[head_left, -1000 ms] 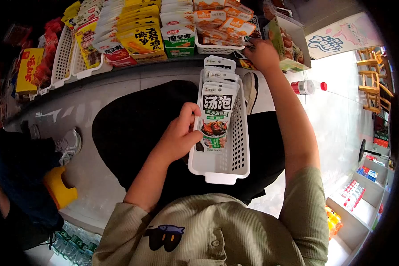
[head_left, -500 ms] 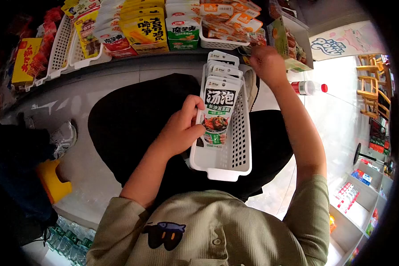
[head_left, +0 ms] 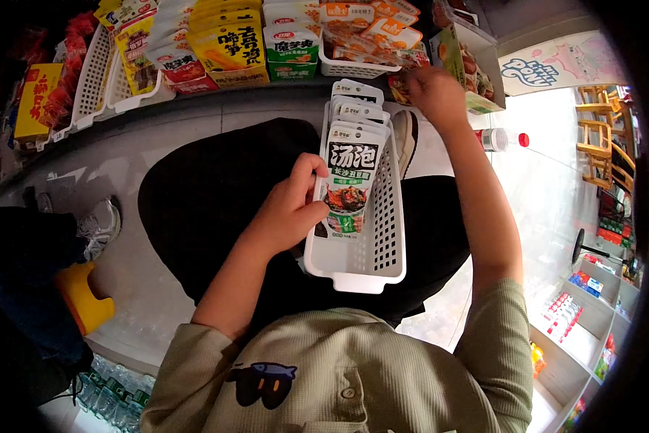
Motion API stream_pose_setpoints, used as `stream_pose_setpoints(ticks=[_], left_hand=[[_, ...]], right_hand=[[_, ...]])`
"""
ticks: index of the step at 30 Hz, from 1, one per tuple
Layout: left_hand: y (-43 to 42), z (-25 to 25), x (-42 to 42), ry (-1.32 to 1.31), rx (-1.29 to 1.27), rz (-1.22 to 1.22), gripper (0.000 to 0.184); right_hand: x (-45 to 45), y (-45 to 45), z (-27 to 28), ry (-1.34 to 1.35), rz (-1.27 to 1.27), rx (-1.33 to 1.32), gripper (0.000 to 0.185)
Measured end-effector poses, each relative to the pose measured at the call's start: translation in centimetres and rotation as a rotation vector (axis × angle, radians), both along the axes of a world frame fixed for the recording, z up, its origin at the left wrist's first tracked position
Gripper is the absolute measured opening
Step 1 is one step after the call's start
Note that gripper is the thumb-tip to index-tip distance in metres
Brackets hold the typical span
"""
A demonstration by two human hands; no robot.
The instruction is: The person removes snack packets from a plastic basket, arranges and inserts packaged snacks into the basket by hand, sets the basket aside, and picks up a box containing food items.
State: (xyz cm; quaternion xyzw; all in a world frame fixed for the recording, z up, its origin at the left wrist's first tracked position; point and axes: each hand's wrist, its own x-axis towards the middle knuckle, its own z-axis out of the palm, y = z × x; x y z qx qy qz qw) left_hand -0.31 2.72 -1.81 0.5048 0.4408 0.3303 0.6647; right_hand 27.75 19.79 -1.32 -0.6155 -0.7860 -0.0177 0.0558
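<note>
A white perforated basket [head_left: 386,238] rests across my lap, with a row of silver-white snack packets [head_left: 350,173] standing in its far part. My left hand [head_left: 290,206] is closed at the basket's left side, thumb on the front packet's face and fingers bent at its edge. At the shelf edge, my right hand [head_left: 437,97] has its fingers curled together around a small red and yellow snack packet [head_left: 398,88], partly hidden by the hand. Behind it is a white basket of orange and white packets [head_left: 353,68].
Along the shelf stand yellow packets [head_left: 230,50], green and white packets [head_left: 292,50] and an open carton [head_left: 476,65]. A bottle [head_left: 494,140] lies on the floor at right. Another person's shoe [head_left: 101,227] and a yellow stool [head_left: 85,296] are at left.
My right hand has shifted slightly, and more of the red and yellow packet shows beside its fingers. My left hand stays on the front packet. The whole view has shifted slightly.
</note>
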Motion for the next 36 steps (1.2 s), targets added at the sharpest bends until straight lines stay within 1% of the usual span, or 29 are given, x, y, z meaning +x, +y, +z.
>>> stream_pose_setpoints(ticks=[1,2,4,5,7,9,10,12,14,16,18,19,21,22,23,25,26,27,28,29,30,31,33,35,36], left_hand=[[0.0,0.2,0.0,0.000,0.000,0.002,0.041],[0.1,0.4,0.0,0.016,-0.011,-0.002,0.040],[0.2,0.7,-0.1,0.032,-0.024,-0.005,0.039],[0.2,0.9,-0.1,0.024,-0.055,-0.021,0.035],[0.2,0.6,0.1,0.015,-0.088,-0.039,0.034],[-0.1,-0.4,0.3,0.005,0.152,0.012,0.017],[0.0,-0.3,0.2,0.006,0.150,0.010,0.017],[0.4,0.2,-0.2,0.097,0.140,-0.077,0.012],[0.4,0.0,-0.3,0.107,0.113,-0.080,0.010],[0.2,-0.2,-0.2,0.116,0.086,-0.085,0.010],[0.1,-0.3,0.0,0.071,0.050,-0.020,0.014],[0.0,-0.6,-0.1,0.075,0.050,-0.024,0.014],[-0.2,-1.5,-0.2,-0.020,0.148,0.003,0.032],[-0.5,-1.7,-0.1,-0.016,0.150,0.001,0.032],[-1.0,-1.9,0.0,0.041,0.124,0.053,0.049],[-1.4,-4.2,0.0,0.071,0.026,0.043,0.080],[-1.6,-5.3,0.0,0.087,-0.022,0.038,0.096],[-1.5,-5.1,0.5,-0.074,0.015,0.075,0.101],[-1.5,-4.9,0.6,-0.186,-0.019,0.081,0.103],[-1.5,-4.5,0.4,-0.299,-0.068,0.073,0.104],[-1.5,-4.0,0.5,-0.365,-0.105,0.073,0.106],[-1.5,-3.5,0.5,-0.406,-0.126,0.064,0.108],[-1.4,-2.9,0.5,-0.470,-0.173,0.089,0.106],[-1.3,-2.0,-0.1,-0.489,-0.201,0.037,0.086],[-1.0,-1.7,-0.4,-0.490,-0.202,0.037,0.086]], right_hand=[[0.3,-0.2,0.5,0.060,-0.038,0.032,0.020],[0.9,-0.3,0.9,0.060,-0.036,0.033,0.020],[2.2,-0.6,1.8,0.161,-0.069,0.153,0.022],[2.8,-1.0,2.1,0.161,-0.070,0.152,0.022],[2.9,-2.5,4.5,0.278,-0.164,0.270,0.024],[2.7,-5.0,6.9,0.415,-0.251,0.289,0.022],[2.7,-6.1,7.6,0.478,-0.294,0.314,0.021],[2.8,-9.0,8.4,0.790,-0.247,0.350,0.020],[1.5,-12.3,10.4,0.761,-0.304,0.392,0.018],[-0.3,-15.1,11.4,0.874,-0.274,0.426,0.016],[-1.9,-17.8,12.0,0.707,-0.210,0.441,0.011],[-2.8,-18.4,12.5,0.643,-0.051,0.426,0.010],[-4.8,-19.3,13.3,0.465,0.213,0.381,0.010],[-5.6,-19.3,13.3,0.497,0.341,0.280,0.013],[-6.5,-19.3,13.4,0.533,0.460,0.165,0.017],[-8.0,-19.3,12.1,0.649,0.681,0.091,0.022],[-9.0,-19.5,11.8,0.644,0.695,0.068,0.025],[-9.5,-19.6,11.2,0.631,0.729,0.006,0.026],[-9.9,-19.7,10.7,0.618,0.763,-0.057,0.029],[-9.9,-19.6,10.5,0.618,0.764,-0.057,0.029],[-9.8,-19.4,10.3,0.534,0.808,-0.137,0.028],[-9.8,-19.3,10.3,0.448,0.849,-0.218,0.028],[-9.7,-19.3,10.3,0.435,0.834,-0.199,0.028],[-9.7,-19.2,10.4,0.422,0.818,-0.181,0.028],[-9.8,-19.2,10.4,0.416,0.796,-0.174,0.028]])
